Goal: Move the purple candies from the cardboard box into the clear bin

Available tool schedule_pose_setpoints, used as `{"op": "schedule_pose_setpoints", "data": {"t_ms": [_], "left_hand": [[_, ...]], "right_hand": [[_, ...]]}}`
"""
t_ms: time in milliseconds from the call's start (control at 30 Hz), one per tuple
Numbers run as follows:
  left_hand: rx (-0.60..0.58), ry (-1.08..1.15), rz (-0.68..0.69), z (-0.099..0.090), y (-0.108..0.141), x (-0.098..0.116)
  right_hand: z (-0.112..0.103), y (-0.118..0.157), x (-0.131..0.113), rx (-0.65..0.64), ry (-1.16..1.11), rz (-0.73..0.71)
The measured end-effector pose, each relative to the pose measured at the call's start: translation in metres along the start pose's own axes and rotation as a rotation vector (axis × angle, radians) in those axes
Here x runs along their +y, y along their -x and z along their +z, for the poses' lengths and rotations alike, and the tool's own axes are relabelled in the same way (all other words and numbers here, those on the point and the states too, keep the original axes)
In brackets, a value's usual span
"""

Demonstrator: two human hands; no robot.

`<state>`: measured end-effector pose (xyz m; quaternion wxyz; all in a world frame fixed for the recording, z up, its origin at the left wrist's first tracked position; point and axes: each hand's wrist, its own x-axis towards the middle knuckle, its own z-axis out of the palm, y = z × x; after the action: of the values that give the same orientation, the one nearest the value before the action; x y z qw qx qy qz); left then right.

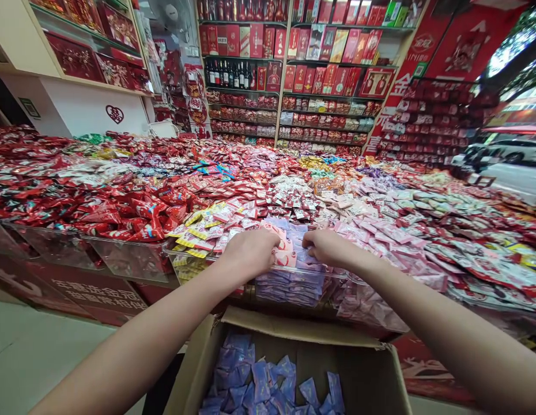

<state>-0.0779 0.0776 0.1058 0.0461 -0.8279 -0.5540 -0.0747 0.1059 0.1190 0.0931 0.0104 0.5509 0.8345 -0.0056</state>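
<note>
Both hands are over a clear bin of purple packets (289, 287), at the front edge of the candy display. My left hand (253, 252) has curled fingers at a pink packet (285, 248) lying on top of the bin. Close by on the right, my right hand (325, 246) has its fingers bent down onto the purple packets; what its fingertips hold is hidden. Below the bin, an open cardboard box (294, 328) holds loose purple packets (261, 383), mostly on its left side.
Yellow-and-white packets (203, 227) lie left of the hands, pink packets (389, 236) right of them. Red packets (134, 216) fill bins further left. Shelves with red boxes and bottles (237, 43) stand behind. A white car (516, 147) shows outside.
</note>
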Motion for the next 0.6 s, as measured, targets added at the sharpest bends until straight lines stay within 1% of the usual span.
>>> {"op": "schedule_pose_setpoints", "data": {"t_ms": [67,167,267,367,433,500,567,600], "left_hand": [[-0.011,-0.016,0.003,-0.001,-0.003,-0.002],[-0.012,-0.015,0.03,-0.002,-0.005,-0.001],[-0.032,0.011,0.026,-0.005,-0.005,0.0],[-0.055,0.035,0.025,-0.009,-0.006,-0.001],[-0.068,0.07,0.039,-0.012,-0.007,-0.003],[-0.032,0.155,0.043,-0.015,-0.009,-0.003],[0.055,0.338,0.053,-0.017,-0.012,0.001],[0.099,0.469,0.064,-0.017,-0.014,0.004]], "right_hand": [[0.0,0.0,0.0,0.001,-0.001,0.005],[0.0,0.002,0.003,-0.031,-0.049,0.016],[-0.004,0.005,0.01,-0.068,-0.176,0.013],[-0.011,0.008,0.02,-0.058,-0.291,-0.002],[-0.017,0.01,0.027,0.011,-0.356,-0.014],[-0.023,0.014,0.029,0.143,-0.48,-0.008],[-0.028,0.019,0.025,0.272,-0.72,0.014],[-0.03,0.022,0.021,0.305,-0.877,0.013]]}}
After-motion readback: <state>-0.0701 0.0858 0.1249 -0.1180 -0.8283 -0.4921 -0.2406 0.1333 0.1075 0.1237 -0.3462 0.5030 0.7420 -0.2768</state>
